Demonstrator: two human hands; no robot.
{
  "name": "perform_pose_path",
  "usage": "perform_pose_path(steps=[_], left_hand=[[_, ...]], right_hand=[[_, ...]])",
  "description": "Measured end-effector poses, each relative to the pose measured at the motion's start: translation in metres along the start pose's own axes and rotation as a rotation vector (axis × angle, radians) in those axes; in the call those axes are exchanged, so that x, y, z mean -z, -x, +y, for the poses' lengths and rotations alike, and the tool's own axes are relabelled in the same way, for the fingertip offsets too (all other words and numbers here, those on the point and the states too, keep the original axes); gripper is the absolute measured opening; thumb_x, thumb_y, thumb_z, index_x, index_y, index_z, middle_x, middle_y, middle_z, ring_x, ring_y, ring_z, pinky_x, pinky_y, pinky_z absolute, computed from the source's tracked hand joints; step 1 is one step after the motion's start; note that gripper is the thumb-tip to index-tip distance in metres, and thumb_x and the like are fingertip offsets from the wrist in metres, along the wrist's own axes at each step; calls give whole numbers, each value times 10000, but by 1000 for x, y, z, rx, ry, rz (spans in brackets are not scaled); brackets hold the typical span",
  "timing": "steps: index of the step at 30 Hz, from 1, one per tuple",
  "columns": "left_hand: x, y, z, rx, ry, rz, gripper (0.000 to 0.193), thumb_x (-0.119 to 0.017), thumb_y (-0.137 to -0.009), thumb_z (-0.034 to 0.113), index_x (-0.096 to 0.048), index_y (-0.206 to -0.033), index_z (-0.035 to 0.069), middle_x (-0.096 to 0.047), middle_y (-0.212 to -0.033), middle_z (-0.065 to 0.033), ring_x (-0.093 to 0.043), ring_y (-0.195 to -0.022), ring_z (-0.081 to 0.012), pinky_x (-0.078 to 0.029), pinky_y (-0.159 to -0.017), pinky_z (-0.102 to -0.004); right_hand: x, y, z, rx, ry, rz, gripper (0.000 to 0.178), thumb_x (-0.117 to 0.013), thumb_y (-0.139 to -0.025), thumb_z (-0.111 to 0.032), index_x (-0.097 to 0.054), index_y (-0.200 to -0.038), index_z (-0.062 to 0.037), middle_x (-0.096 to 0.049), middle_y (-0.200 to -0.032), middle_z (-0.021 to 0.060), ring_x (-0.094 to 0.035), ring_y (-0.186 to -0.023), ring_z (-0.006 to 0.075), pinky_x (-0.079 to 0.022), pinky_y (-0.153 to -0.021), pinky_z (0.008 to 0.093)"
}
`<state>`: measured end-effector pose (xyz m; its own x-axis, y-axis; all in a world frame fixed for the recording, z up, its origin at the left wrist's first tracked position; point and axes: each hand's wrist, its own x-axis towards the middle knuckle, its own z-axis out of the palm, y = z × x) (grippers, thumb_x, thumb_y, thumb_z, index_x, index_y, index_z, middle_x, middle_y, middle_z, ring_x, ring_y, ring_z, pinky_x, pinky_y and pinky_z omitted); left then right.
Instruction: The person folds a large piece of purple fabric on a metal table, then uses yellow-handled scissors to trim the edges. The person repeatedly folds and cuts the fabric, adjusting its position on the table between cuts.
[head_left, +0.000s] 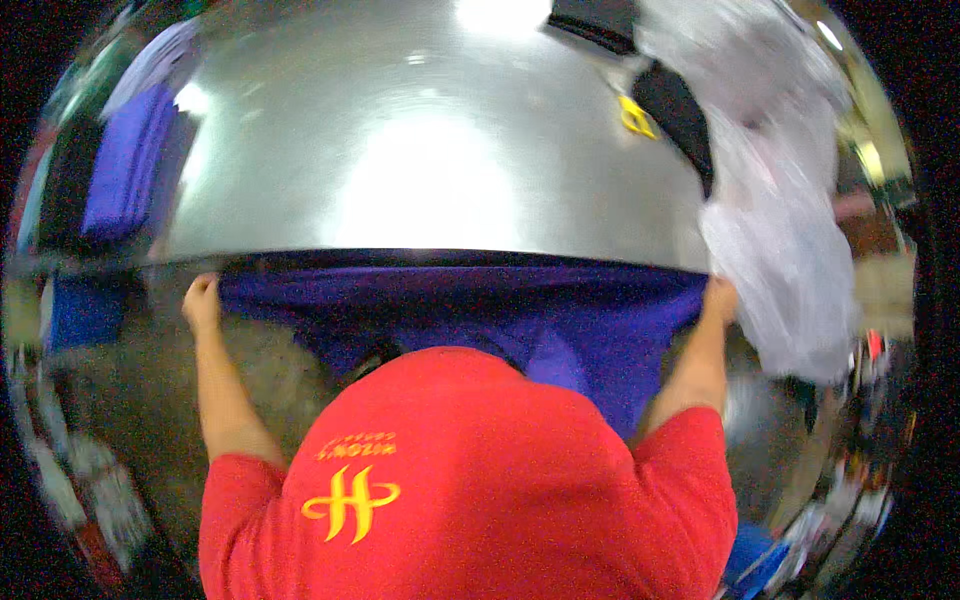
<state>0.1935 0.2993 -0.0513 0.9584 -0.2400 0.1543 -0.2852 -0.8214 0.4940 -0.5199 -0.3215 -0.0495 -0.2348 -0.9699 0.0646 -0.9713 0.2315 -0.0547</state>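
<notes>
A large purple cloth (480, 300) is stretched wide between my two hands, just off the near edge of the metal table (300, 130). Its top edge runs nearly straight, and the rest hangs down in front of my body. My left hand (203, 298) is closed on the cloth's left corner. Its right corner is pinched in my right hand (720, 296), close to the table's near right corner and a clear plastic bag. Both arms reach out wide, with the hands at about the same height. My torso hides the lower part of the cloth.
Folded purple cloths (128, 165) are stacked at the table's left. Yellow-handled scissors (636, 118) lie at the far right beside black fabric (672, 115). Clear plastic bags (775, 210) drape over the table's right side. A blue object (755, 558) stands at the lower right.
</notes>
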Motion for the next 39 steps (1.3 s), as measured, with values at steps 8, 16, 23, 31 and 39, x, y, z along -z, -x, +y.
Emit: perform_pose_path(steps=[8,16,23,31,39], left_hand=[[-23,-21,38,35,37,60,158,-632,-743,180,-680,-843,68,-664,-836,-132,-643,-801,-266,-490,-736,-349],[-19,-43,57,62,-63,44,140,-646,-751,176,-679,-850,82,-667,-842,-122,-635,-822,-276,-487,-739,-368],[-22,-53,73,166,-104,14,138,-664,-744,211,-691,-836,112,-665,-862,-129,-633,-842,-286,-486,-764,-391],[-22,-56,74,135,-156,-1,143,-670,-743,225,-690,-833,116,-665,-866,-131,-634,-840,-288,-488,-759,-392],[-22,-20,67,-171,28,174,107,-634,-771,167,-665,-814,74,-645,-859,-119,-609,-830,-287,-475,-745,-379]], right_hand=[[1,-6,29,247,60,84,299,-518,-836,-283,-668,-996,-79,-646,-965,174,-616,-870,349,-474,-759,437],[8,3,26,224,25,25,274,-563,-826,-278,-678,-983,-85,-658,-935,159,-628,-836,328,-484,-737,417],[0,-13,39,262,38,110,253,-576,-822,-274,-690,-952,-89,-663,-920,151,-634,-821,323,-490,-721,418],[7,-4,30,171,38,127,282,-559,-824,-307,-683,-981,-108,-662,-946,132,-627,-858,328,-486,-749,428],[-8,26,122,-171,-85,208,405,-464,-846,-448,-650,-1069,-165,-630,-1069,120,-582,-971,351,-451,-835,435]])
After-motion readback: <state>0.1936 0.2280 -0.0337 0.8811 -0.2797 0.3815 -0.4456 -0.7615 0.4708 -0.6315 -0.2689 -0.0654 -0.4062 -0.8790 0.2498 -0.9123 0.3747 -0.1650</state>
